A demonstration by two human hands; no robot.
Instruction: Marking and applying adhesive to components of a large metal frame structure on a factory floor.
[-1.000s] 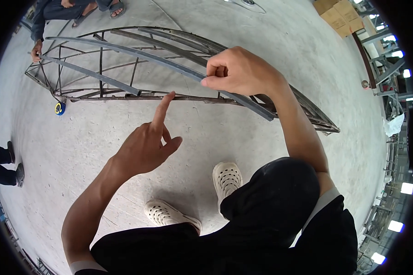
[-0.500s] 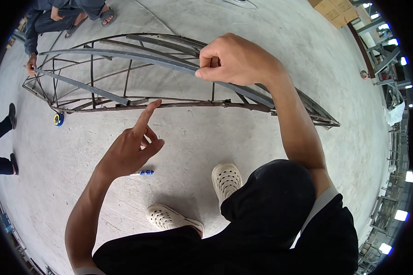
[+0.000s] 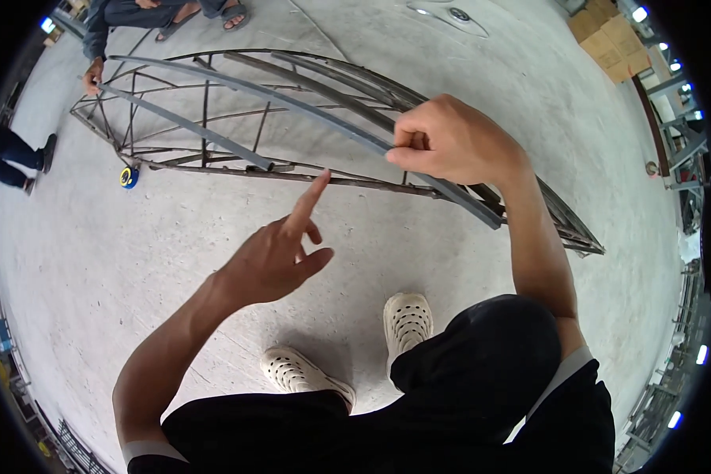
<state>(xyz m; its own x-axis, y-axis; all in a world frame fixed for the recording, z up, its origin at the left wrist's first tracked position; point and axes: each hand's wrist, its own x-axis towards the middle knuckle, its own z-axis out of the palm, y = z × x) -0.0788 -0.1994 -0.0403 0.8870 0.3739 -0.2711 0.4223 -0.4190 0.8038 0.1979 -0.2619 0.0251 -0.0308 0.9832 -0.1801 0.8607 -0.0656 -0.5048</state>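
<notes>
My right hand (image 3: 457,142) is closed around a long, slightly bent grey metal tube (image 3: 292,104), thumb underneath and fingers curled over. The tube slants across a bow-shaped frame (image 3: 249,174) of dark, thin metal bars lying on the floor. Its near end sticks out past the frame below my right wrist. My left hand (image 3: 272,257) holds nothing; its index finger points toward the frame's near bar, thumb apart, other fingers partly bent. Just left of that fingertip ends a shorter grey tube (image 3: 186,124). A co-worker's hand (image 3: 93,77) holds this tube's far end.
A blue and yellow tape measure (image 3: 129,177) sits on the concrete floor (image 3: 189,213) by the frame's left corner. A co-worker crouches at the far left, and another person's legs (image 3: 20,156) stand at the left. Cardboard boxes (image 3: 608,39) and metal racks line the right.
My view has shifted, and the long tube's near end now shows beyond the frame's near bar. The blue pen on the floor is now out of sight near my left wrist.
</notes>
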